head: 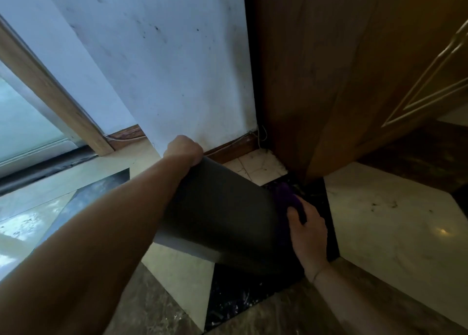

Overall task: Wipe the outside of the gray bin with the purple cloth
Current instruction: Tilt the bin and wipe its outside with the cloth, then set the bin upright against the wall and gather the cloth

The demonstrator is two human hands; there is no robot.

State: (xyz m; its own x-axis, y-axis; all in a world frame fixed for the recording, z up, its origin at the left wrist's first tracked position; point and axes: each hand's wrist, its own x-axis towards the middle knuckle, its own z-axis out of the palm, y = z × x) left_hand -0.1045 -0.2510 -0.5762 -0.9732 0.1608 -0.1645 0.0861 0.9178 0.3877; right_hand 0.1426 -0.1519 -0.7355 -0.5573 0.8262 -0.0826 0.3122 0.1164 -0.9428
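The gray bin [217,213] is tilted over above the floor, its smooth round side facing me. My left hand [183,149] grips its far end near the wall. My right hand [307,229] presses the purple cloth [287,198] against the bin's right side; the cloth is dark and partly hidden behind the bin and under my fingers. Which end of the bin is the open one cannot be seen.
A scuffed white wall [164,68] with a wooden skirting stands just behind the bin. A wooden door [342,68] and frame close off the right. A glass sliding door [22,127] is at the left. The tiled floor [395,223] is cream, black and brown, with specks of dirt.
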